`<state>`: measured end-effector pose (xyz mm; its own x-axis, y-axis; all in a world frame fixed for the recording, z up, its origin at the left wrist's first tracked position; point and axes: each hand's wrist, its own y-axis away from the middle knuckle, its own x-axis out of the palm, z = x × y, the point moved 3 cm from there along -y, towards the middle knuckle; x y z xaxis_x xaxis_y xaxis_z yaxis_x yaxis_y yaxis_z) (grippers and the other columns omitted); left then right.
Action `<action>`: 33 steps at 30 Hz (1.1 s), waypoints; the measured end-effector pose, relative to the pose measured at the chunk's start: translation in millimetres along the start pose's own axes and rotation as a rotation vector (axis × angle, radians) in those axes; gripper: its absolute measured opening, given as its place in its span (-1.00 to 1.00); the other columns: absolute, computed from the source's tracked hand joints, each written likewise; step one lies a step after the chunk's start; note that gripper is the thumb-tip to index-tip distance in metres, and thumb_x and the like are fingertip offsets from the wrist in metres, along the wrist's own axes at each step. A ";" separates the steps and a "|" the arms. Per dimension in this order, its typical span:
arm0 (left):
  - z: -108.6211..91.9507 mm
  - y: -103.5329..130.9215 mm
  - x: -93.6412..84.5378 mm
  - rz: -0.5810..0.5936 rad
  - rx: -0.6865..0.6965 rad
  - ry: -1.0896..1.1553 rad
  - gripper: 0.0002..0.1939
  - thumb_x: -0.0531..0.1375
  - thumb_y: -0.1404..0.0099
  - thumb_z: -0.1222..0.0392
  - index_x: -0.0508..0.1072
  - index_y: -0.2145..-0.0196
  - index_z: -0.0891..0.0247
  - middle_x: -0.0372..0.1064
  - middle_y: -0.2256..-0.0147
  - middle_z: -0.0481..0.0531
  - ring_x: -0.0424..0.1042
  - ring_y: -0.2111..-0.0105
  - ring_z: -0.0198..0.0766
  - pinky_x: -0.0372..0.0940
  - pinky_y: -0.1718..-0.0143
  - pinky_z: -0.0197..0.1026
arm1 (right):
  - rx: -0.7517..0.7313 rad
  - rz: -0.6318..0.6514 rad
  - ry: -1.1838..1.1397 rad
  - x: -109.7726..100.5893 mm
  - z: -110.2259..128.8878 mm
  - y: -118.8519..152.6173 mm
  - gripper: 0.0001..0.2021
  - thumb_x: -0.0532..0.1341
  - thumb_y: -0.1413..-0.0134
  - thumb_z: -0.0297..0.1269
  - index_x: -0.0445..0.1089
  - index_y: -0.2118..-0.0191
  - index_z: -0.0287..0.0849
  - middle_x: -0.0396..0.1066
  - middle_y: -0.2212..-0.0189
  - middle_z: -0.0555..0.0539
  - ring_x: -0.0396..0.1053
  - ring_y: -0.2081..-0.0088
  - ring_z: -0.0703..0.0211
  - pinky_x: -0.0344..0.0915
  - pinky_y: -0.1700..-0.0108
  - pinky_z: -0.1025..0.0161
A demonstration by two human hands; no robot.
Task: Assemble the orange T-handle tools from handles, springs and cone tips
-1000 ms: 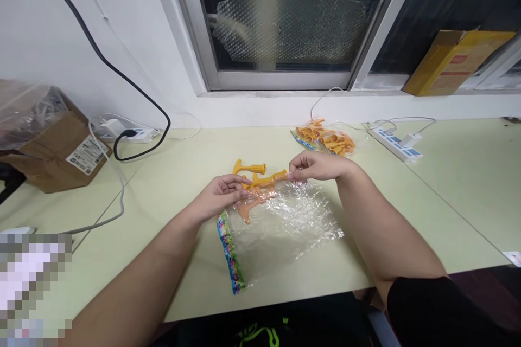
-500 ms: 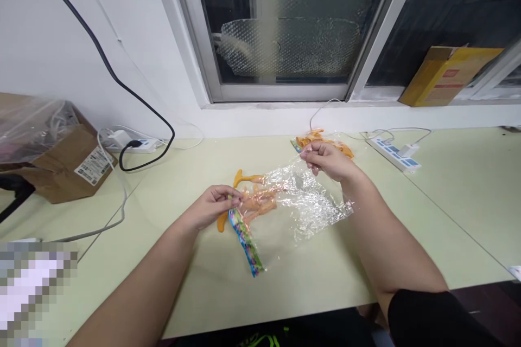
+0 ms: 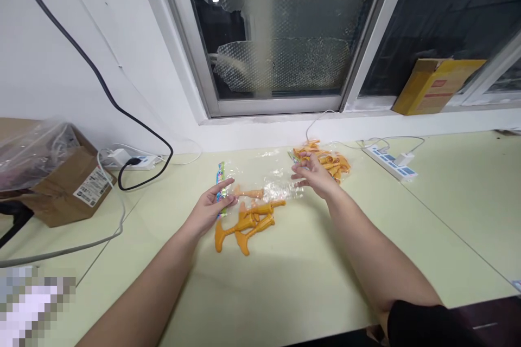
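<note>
A clear plastic bag [image 3: 280,173] with a colourful printed strip [image 3: 220,179] at its left end lies stretched between both hands. The fingers of my left hand [image 3: 214,203] pinch the bag by that strip. My right hand [image 3: 313,173] has its fingers spread at the bag's right end, beside a pile of orange plastic pieces [image 3: 331,162], some in clear wrapping. Several loose orange hammer-shaped pieces [image 3: 248,225] rest on the table just in front of the bag. One more orange piece [image 3: 252,193] shows through or beneath the film.
Pale green table [image 3: 277,293] under a window. Power strips stand at the back left [image 3: 142,161] and back right [image 3: 391,162], with cables. An open cardboard box [image 3: 69,179] is at the left, and a yellow box [image 3: 435,87] leans on the sill.
The bag has moved back and now lies flatter, its printed strip upright behind the loose orange pieces, which are uncovered. My right hand has lowered and its fingers have spread.
</note>
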<state>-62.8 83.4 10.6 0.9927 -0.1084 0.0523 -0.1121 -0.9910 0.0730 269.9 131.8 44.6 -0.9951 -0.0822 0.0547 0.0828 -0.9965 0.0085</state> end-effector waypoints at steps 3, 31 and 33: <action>-6.9 -27.7 -3.6 0.013 0.026 -0.099 -0.02 0.51 -0.05 -0.07 0.31 -0.34 0.25 0.63 0.16 0.15 0.60 0.04 -0.05 0.43 -0.07 -0.06 | -0.092 -0.031 0.250 8.5 -9.9 -2.8 -0.31 0.42 0.03 -0.07 0.14 -0.19 0.09 0.24 -0.09 -0.14 0.48 0.13 0.07 0.53 0.13 -0.02; 27.3 -200.4 12.4 0.342 0.233 -1.473 -0.31 -0.13 -0.47 0.02 -0.01 -0.49 0.20 -0.19 -0.49 0.13 -0.23 -0.50 0.02 -0.29 -0.44 0.30 | -0.218 0.432 1.298 63.6 -78.6 -150.9 -0.36 -0.01 -0.33 -0.15 0.08 -0.45 -0.27 -0.17 -0.52 -0.22 -0.24 -0.52 -0.18 -0.34 -0.47 -0.33; 30.6 -201.4 9.7 0.324 0.224 -1.484 -0.30 -0.16 -0.49 -0.05 -0.02 -0.49 0.20 -0.23 -0.50 0.13 -0.23 -0.50 0.02 -0.28 -0.44 0.26 | -0.246 0.383 1.294 69.0 -76.5 -155.4 -0.27 -0.05 -0.36 0.02 -0.02 -0.49 -0.31 -0.28 -0.53 -0.23 -0.32 -0.53 -0.17 -0.41 -0.47 -0.31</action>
<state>-29.3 279.6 -34.0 0.0907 -0.1584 -0.9832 -0.4513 -0.8866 0.1013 184.2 280.0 -29.3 -0.2634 -0.1682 -0.9499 0.4850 -0.8743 0.0204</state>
